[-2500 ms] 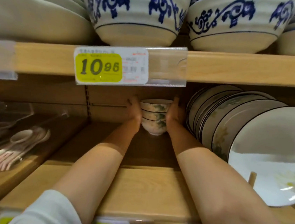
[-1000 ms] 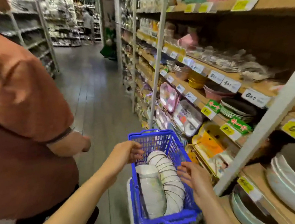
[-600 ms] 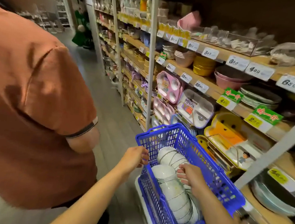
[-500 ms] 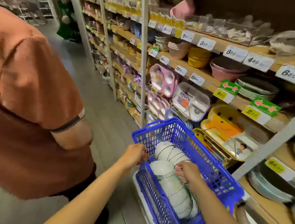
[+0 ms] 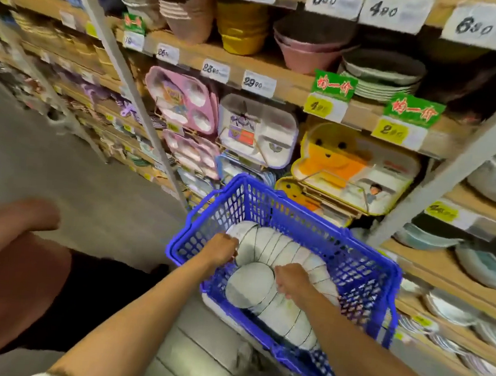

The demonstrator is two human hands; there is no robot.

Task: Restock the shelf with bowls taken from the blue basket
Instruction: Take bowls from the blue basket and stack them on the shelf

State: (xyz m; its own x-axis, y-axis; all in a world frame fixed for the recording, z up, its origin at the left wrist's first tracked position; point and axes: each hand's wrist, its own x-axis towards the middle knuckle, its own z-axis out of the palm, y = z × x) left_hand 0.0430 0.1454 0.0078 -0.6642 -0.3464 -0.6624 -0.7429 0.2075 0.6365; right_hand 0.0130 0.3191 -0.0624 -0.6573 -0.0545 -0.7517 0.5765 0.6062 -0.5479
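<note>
Both forearms run fwd and down into the basket (image 5: 362, 275), elbows out of frame at the bottom edge. Left grip (image 5: 222, 250), a bare hand, is knuckles-up with fingers curled over the left end of the far row (image 5: 277, 244) of bowls (image 5: 303, 258). Right grip (image 5: 291, 281) is also knuckles-up, fingers curled down onto bowls between the two rows. Its fingertips are hidden, so can't tell exactly which bowl it pinches.

Bowls are white, nested, lying on their sides inside the basket. Far row's long axis goes left to right w/ a slight curve. Near row (image 5: 286, 317) runs diagonally toward bottom right, its round end facing up-left.

Basket is just beside the shelf (image 5: 292, 83), below kids' trays (image 5: 257, 134) and price tags (image 5: 259, 84). What the basket rests on is unclear; its near corner is cut off by the right arm. Another person's arm (image 5: 13, 221) shows at left, blurred. Shelf stock at the frame edges is smeared, hard to read.
</note>
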